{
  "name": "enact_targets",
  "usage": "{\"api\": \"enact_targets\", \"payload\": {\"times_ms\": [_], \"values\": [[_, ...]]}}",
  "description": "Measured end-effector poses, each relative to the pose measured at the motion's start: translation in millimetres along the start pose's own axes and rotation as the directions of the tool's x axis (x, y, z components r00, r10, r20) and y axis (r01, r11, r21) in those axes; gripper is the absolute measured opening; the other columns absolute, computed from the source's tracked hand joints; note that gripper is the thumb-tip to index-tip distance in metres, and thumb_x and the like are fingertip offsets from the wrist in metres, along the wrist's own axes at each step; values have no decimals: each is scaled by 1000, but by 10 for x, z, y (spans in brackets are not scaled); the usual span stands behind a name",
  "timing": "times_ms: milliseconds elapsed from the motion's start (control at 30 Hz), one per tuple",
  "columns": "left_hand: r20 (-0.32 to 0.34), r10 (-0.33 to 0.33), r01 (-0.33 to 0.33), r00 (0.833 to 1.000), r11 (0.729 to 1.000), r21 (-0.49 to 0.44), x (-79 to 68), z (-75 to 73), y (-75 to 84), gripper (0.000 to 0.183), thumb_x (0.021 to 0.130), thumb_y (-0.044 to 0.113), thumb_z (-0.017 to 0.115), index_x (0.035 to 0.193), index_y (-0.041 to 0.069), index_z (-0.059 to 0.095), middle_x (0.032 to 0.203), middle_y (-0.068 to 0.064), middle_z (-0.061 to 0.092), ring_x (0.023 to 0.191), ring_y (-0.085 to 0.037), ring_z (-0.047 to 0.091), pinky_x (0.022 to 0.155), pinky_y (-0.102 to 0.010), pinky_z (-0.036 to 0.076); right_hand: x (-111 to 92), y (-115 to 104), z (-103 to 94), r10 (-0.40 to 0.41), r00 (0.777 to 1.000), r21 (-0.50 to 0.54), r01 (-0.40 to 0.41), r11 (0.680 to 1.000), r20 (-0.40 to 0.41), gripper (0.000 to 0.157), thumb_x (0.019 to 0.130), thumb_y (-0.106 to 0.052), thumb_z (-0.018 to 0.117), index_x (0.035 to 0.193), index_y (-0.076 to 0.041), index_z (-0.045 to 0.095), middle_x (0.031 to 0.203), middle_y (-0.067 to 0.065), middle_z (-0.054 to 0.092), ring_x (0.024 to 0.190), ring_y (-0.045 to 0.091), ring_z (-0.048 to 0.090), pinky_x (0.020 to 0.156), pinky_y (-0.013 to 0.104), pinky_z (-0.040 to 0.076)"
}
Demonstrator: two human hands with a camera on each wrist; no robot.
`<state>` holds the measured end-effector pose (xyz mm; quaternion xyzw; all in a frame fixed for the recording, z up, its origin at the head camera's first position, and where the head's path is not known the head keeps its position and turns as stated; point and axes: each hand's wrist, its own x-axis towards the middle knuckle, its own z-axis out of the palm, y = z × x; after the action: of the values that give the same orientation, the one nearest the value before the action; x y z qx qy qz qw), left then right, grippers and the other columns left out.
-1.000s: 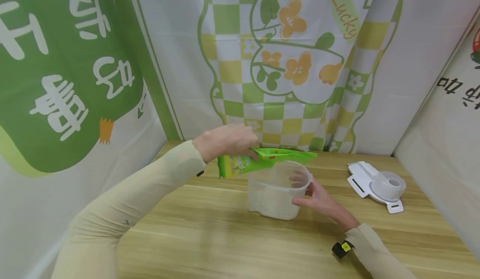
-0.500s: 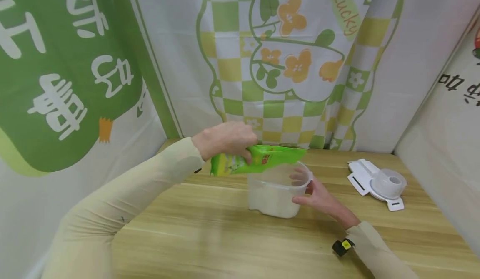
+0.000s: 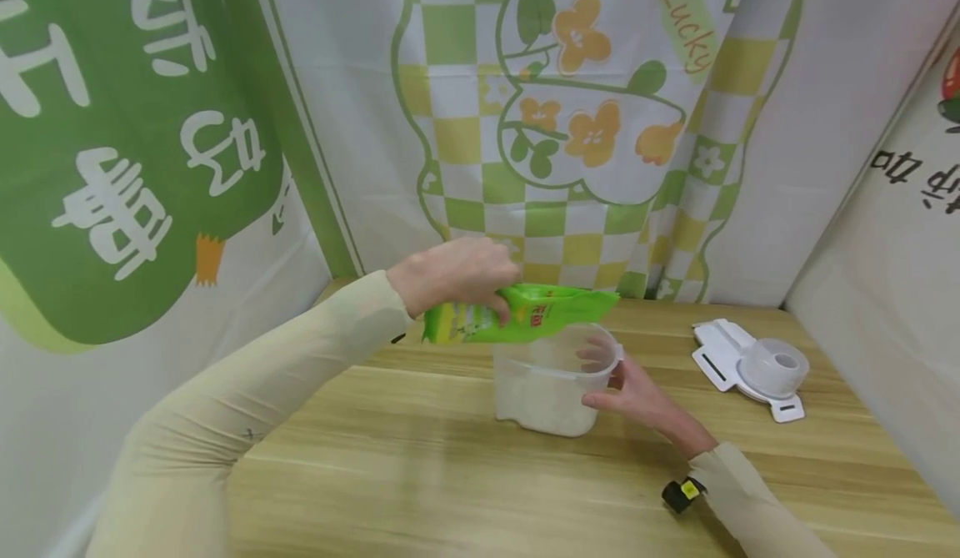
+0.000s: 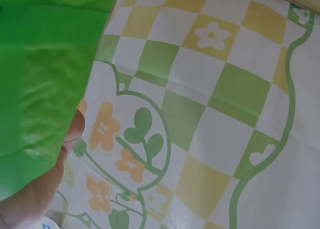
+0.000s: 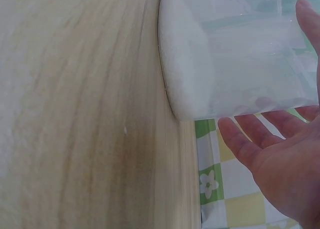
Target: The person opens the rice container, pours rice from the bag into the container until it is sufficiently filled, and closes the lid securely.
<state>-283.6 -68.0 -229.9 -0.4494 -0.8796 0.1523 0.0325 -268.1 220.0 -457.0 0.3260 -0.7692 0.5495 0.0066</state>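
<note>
My left hand (image 3: pixel 463 273) grips a green and yellow plastic bag (image 3: pixel 558 308) from above. The bag lies nearly level, its mouth end over the open top of a clear plastic container (image 3: pixel 543 399). In the left wrist view the green bag (image 4: pixel 47 84) fills the left side, with one finger (image 4: pixel 75 126) showing at its edge. My right hand (image 3: pixel 637 391) holds the container's right side, thumb in front and fingers behind. White grains (image 5: pixel 187 64) cover the container's bottom in the right wrist view. The container stands upright on the wooden table (image 3: pixel 420 475).
To the right on the table lies a white lid (image 3: pixel 726 349) with slotted flaps, and a clear round cup (image 3: pixel 776 366) sits on it. Patterned cloth (image 3: pixel 570 233) hangs behind the table, with more cloth walls at both sides.
The bag has tilted and shifted slightly left since one second ago, its printed side now showing more. Over the last half second it has risen a little. My right hand and the container stay put.
</note>
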Motion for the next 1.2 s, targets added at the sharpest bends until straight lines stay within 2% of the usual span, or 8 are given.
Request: {"api": "enact_targets", "payload": {"times_ms": [200,433,700,867,1033,1200], "values": [[-17,27,-26,999,999,42,-2,-14,-1,43,76,56,74,87,15,72,78,3,69,60,-8,48,54,-24,49,2,7,-2,12,1000,-7,-12,1000,0,84,80,-1,77,147,4,27,138,33,48,120,52,52,92,30,53],[-83,65,-50,994,984,169,11,-33,-2,42,80,58,68,87,17,73,82,1,72,59,-9,52,57,-30,56,-7,-13,-8,17,1000,2,-17,1000,3,85,81,0,76,148,3,26,139,32,47,121,52,51,92,28,52],[-106,79,-48,991,963,266,1,-17,-9,44,87,58,61,88,15,73,76,1,71,54,-9,48,51,-25,52,-9,-8,-18,13,1000,2,-13,1000,9,84,81,-2,77,148,1,26,139,33,47,121,52,51,93,28,52],[-101,80,-51,992,963,266,-6,-10,-10,47,89,60,57,82,16,71,69,3,67,50,-8,45,48,-24,51,-10,-2,-8,11,1000,2,-11,1000,8,84,81,-1,76,148,2,26,139,33,47,120,53,52,92,29,53],[-107,68,-41,992,971,234,-7,3,-2,50,92,61,52,73,17,64,59,7,54,46,-6,38,44,-24,48,-8,3,-5,9,1000,-4,-9,1000,12,85,81,-2,77,148,5,25,139,34,47,120,52,52,92,35,53],[-108,61,-34,992,972,232,2,12,10,53,96,60,47,71,16,64,55,8,45,44,-6,32,41,-23,43,-6,7,-11,10,1000,-12,-10,1000,12,86,81,-3,77,148,5,25,140,33,47,121,52,52,92,35,53]]}}
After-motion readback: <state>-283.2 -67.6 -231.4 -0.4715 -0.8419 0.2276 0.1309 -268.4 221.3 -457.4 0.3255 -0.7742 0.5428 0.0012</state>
